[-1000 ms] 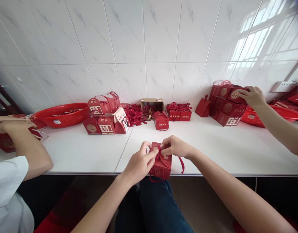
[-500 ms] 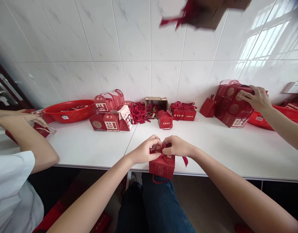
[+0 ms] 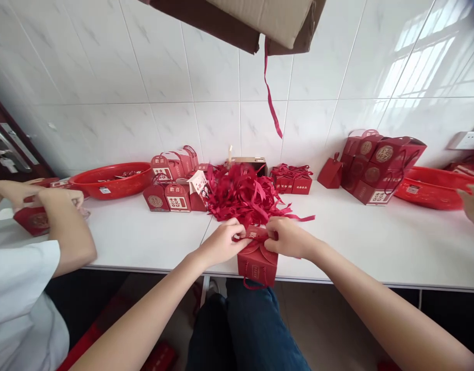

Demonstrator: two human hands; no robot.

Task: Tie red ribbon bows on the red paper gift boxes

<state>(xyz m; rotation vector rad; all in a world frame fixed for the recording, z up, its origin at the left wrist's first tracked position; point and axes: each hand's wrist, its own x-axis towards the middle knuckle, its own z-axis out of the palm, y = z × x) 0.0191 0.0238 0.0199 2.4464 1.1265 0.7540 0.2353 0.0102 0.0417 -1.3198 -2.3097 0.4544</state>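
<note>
A small red gift box (image 3: 257, 265) with a rope handle stands on the table's front edge, its top flaps folded together. At the upper left of its top, my left hand (image 3: 226, 240) is closed in a pinch. My right hand (image 3: 290, 237) pinches at the opposite side of the top, its fingers curled. Both hold a thin red ribbon over the flaps, mostly hidden by the fingers. Just behind the hands lies a large loose heap of red ribbons (image 3: 244, 193).
Overhead, a cardboard box (image 3: 256, 18) is tilted, with one ribbon (image 3: 273, 105) hanging from it. Finished-looking red boxes (image 3: 177, 198) stand left, and stacked boxes (image 3: 384, 159) right. Red basins (image 3: 117, 193) flank them. A co-worker's hands (image 3: 63, 198) hold a red box at left.
The cardboard box overhead has swung left and a heap of ribbons has landed on the table, covering a small box. My hands have moved slightly apart. The hand at right has left the stacked boxes.
</note>
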